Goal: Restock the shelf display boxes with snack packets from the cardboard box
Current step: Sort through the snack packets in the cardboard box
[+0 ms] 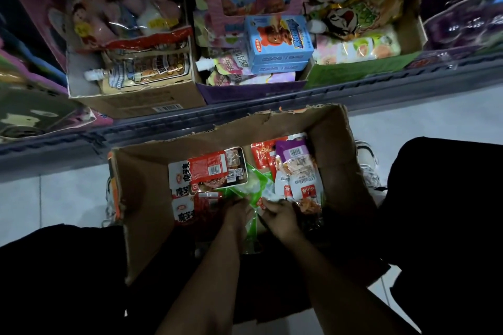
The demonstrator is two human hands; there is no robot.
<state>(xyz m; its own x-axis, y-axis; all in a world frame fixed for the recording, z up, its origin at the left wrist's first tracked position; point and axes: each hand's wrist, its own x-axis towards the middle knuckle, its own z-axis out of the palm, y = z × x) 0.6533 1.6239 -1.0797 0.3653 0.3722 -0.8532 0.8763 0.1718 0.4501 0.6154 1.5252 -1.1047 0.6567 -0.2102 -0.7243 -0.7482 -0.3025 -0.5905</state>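
Head view: cardboard box (144, 198) stands open on the floor, directly in front of the shelf edge (245, 114). Both hands are inside it, at its near side. Left hand (236, 216) grips the green packet (251, 193) with curled fingers; right hand (280, 216) pinches the same packet from the other side. Red-and-white packets (206, 171) lie at the box's left, white-and-purple packets (295, 171) at its right. Beyond the box, display boxes (130, 90) on the shelf hold assorted snacks.
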